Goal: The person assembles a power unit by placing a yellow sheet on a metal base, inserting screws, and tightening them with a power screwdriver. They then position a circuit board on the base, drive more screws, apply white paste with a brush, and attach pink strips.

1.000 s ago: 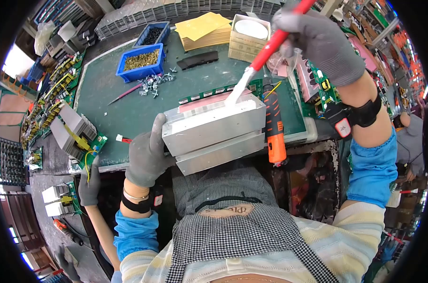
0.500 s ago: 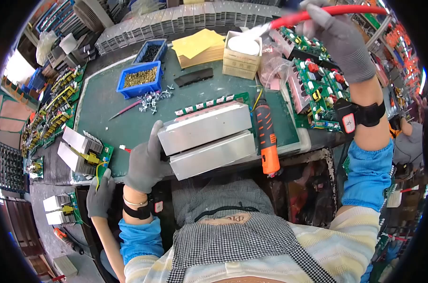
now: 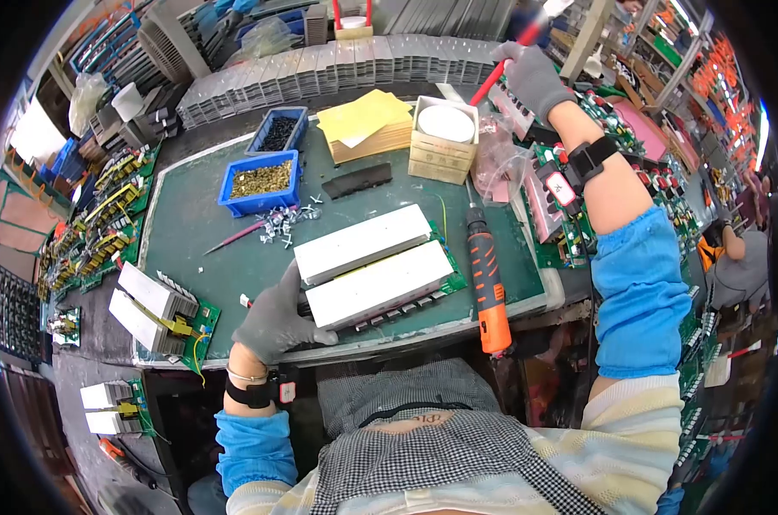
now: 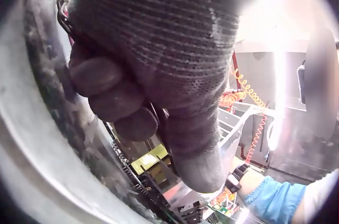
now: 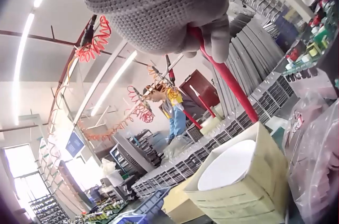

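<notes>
A heat sink assembly (image 3: 367,249) lies on the green mat, its two long pale metal blocks side by side and facing up. The edge of a green circuit board (image 3: 451,268) shows under its right end. My gloved left hand (image 3: 277,318) grips the assembly's left end, thumb at the far side and fingers at the near side. In the left wrist view that hand's (image 4: 159,49) fingers are curled in. Far up at the back right, my gloved right hand (image 3: 535,79) holds a brush by its red handle (image 5: 233,89). The handle's bare end points down beside a small carton (image 3: 445,159).
A white round lid or disc (image 3: 446,124) sits in the carton. An orange-and-black electric screwdriver (image 3: 489,296) lies right of the assembly. Blue bins (image 3: 263,206), loose screws (image 3: 279,225) and yellow sheets (image 3: 367,124) stand behind. Another heat sink board (image 3: 153,309) is at left.
The brush has left the assembly's white-coated face and moved up and back with my right hand. The assembly, earlier tilted up near the table edge, now lies turned over on the mat.
</notes>
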The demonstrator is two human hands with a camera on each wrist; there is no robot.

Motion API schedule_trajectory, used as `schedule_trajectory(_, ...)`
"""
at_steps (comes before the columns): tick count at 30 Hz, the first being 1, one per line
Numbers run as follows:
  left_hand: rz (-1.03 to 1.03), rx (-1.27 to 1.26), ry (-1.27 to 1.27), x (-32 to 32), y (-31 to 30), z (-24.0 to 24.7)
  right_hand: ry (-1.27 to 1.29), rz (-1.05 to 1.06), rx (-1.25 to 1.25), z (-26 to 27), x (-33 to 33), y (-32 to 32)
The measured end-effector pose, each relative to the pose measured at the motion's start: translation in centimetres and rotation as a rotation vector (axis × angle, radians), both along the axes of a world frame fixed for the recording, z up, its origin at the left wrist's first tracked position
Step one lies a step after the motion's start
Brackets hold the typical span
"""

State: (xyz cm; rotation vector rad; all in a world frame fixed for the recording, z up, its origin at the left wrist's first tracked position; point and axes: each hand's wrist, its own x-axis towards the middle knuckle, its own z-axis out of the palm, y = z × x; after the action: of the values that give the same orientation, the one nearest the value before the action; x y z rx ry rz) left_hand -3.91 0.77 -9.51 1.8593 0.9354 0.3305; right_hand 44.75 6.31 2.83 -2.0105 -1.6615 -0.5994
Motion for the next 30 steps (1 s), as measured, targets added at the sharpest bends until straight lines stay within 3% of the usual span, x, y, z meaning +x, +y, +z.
schedule_trajectory(6,-0.002,0.018,0.077,-0.1,0.2,0.2,0.056,0.0,0.083,0.9,-2.5,-0.8)
schedule_trajectory(11,-0.017,0.058,0.026,-0.1,0.2,0.0,-0.05,0.023,0.063,-0.1,-2.6,-0.7)
schedule_trajectory(14,-0.012,0.035,0.031,-0.2,0.2,0.1,-0.056,0.112,-0.235,-2.1,-2.2,0.5)
schedule_trajectory(17,-0.021,0.029,0.0,-0.3,0.3,-0.6,0.26,0.137,-0.536,-1.6,-5.1,-1.2)
schedule_trajectory(19,-0.02,0.045,-0.001,-0.4,0.4,-0.8,-0.063,0.112,-0.686,-0.6,-6.1,-2.1)
schedule_trajectory(24,-0.038,0.062,-0.1,-0.5,0.4,-1.6,-0.283,-0.114,-0.99,-0.7,-10.4,-6.0)
schedule_trajectory(26,-0.042,0.067,-0.076,-0.6,0.5,-1.8,-0.354,-0.063,-1.053,-6.0,-8.5,-5.0)
schedule_trajectory(27,-0.04,0.073,-0.071,-0.6,0.6,-2.1,-0.311,-0.177,-1.176,-7.7,-7.9,-4.6)
schedule_trajectory(28,-0.034,0.081,-0.066,-0.8,0.6,-2.4,-0.273,-0.253,-1.15,-9.0,-7.8,-4.6)
schedule_trajectory(30,-0.03,0.122,-0.073,-0.8,0.4,-2.3,-0.145,-0.34,-0.852,-11.1,-7.3,-4.5)
